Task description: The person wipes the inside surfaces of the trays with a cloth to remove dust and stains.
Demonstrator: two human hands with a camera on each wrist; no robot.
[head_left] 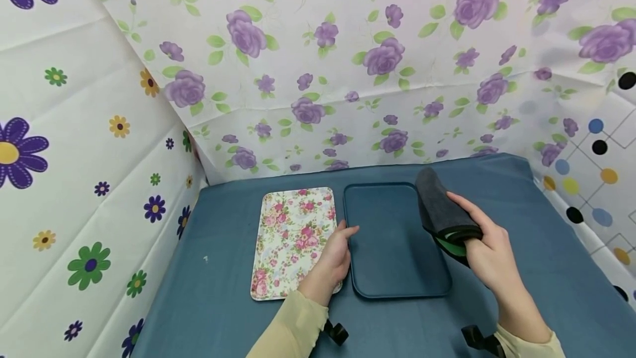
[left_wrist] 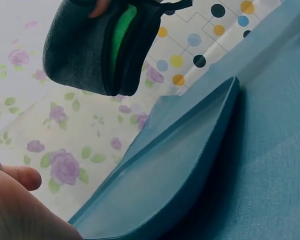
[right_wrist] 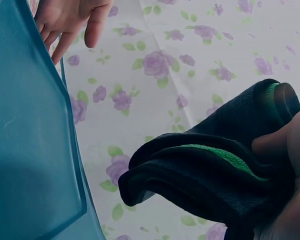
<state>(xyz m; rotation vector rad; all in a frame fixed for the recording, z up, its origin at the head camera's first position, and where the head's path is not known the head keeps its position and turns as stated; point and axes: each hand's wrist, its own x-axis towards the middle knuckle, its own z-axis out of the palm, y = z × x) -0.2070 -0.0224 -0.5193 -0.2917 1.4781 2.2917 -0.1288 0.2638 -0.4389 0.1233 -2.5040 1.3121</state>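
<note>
A folded dark grey cloth (head_left: 442, 206) with a green inner side hangs above the right edge of the blue tray (head_left: 392, 247). My right hand (head_left: 492, 256) grips it, thumb on the outside. In the left wrist view, the cloth (left_wrist: 85, 50) is raised over the tray (left_wrist: 160, 180). Between the blue tray and the floral tray (head_left: 283, 236) is my left hand (head_left: 334, 256), by the blue tray's left rim. The right wrist view shows the left hand's (right_wrist: 72, 20) fingers fairly straight, partly behind the tray edge; contact there is hard to tell.
A blue cloth (head_left: 213, 303) covers the table. Behind it hangs a sheet with purple roses (head_left: 308, 109). A daisy-patterned sheet (head_left: 89, 181) borders the left side, and a dotted sheet (head_left: 601, 181) the right.
</note>
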